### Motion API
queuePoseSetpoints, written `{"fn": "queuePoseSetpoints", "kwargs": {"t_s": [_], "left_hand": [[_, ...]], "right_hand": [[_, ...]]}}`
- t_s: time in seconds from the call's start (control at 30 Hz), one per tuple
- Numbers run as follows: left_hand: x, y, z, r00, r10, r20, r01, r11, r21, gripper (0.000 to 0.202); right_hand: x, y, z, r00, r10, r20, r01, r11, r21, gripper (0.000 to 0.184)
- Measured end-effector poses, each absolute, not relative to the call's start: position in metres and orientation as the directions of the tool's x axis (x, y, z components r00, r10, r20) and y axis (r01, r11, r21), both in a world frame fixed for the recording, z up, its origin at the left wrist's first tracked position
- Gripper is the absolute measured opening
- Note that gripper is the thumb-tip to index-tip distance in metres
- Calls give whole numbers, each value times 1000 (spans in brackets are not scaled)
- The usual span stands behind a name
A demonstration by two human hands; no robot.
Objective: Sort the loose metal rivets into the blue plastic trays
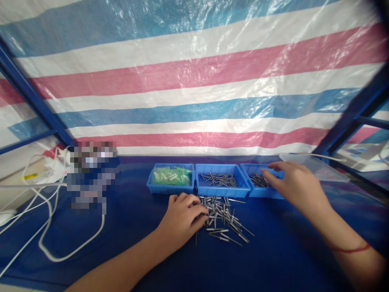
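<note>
A loose pile of silver pop rivets [223, 213] lies on the blue table, in front of the middle bin. At the pile's left edge my left hand [184, 215] rests low, its fingers curled and closed on some rivets; the palm hides most of these. Over the right blue bin [246, 190] hovers my right hand [296, 184], thumb and fingers apart, with nothing visible between them. Dark, thin metal pieces [258, 180] lie inside that bin. The middle blue bin [223, 191] contains more thin metal pins or rivets [219, 179].
The left blue bin [172, 190] holds small green and white pieces [170, 175]. White cables [50, 243] and a blurred-out patch [91, 174] occupy the left side. A clear plastic lid or tray [322, 170] lies at back right. Striped sheeting [194, 81] hangs behind, between blue frame posts [36, 95].
</note>
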State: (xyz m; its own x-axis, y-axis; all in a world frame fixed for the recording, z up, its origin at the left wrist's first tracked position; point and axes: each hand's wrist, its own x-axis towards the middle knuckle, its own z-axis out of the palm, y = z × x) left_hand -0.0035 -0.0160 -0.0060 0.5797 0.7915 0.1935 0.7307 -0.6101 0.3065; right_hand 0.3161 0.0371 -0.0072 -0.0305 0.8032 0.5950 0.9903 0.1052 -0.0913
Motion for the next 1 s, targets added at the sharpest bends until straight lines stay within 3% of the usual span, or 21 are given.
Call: {"fn": "queuePoseSetpoints", "kwargs": {"t_s": [0.1,0.27,0.4,0.83,1.0], "left_hand": [[-4,-16,-5,587,783,206,724,-622,299,20],[-3,-16,-13,615,754,230,688,-656,310,36],[0,-18,-19,656,704,271,645,-710,282,22],[3,-16,-19,613,744,268,712,-666,221,17],[2,-17,-20,611,751,253,726,-658,199,18]], "right_hand": [[295,27,-3,-53,780,623,976,171,-132,28],[250,2,3,-219,743,632,870,442,-218,22],[225,-11,-2,-370,720,587,759,598,-256,18],[207,-16,-17,-586,747,315,664,665,-341,9],[201,-22,-13,-606,724,329,641,690,-337,11]]}}
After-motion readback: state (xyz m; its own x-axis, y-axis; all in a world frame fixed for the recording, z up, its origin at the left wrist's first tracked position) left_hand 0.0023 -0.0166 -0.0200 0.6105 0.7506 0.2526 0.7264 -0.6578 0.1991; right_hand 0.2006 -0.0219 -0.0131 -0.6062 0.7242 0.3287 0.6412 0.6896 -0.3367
